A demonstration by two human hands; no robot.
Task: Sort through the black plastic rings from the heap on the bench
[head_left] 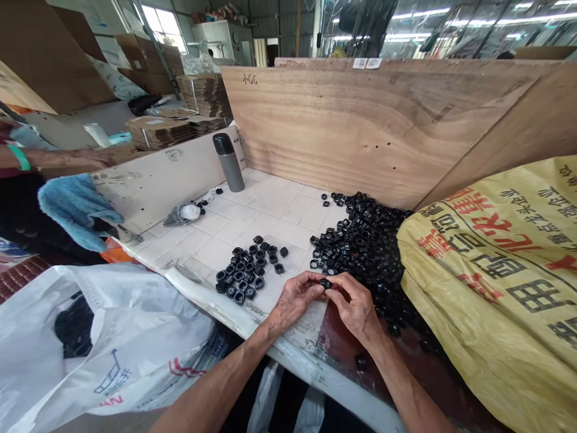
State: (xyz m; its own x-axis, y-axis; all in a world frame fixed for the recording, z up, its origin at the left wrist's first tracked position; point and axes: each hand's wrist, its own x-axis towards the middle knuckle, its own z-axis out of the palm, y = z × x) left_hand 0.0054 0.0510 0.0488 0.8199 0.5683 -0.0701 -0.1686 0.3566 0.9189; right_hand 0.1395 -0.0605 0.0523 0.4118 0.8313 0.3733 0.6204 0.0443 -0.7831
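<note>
Between the fingertips of both hands is a small black plastic ring-shaped part (pixel 325 283). My left hand (pixel 297 296) pinches it from the left, and my right hand (pixel 354 304) grips its right side with thumb and forefinger. To the left on the tabletop lies a loose group of similar black parts (pixel 246 270), many with their round openings facing up. A large heap of black parts (pixel 365 240) spreads just beyond and right of my right hand. Fingers cover much of the held part, so its details are hidden.
A yellow woven sack (pixel 496 270) borders the heap at right. Wooden boards (pixel 342 120) wall the back. A grey flask (pixel 229 165) and a small plastic bag (pixel 183 214) stand at far left. A white bag (pixel 148 337) hangs front left; another person's arm (pixel 58 159) shows beyond a blue cloth (pixel 76 207).
</note>
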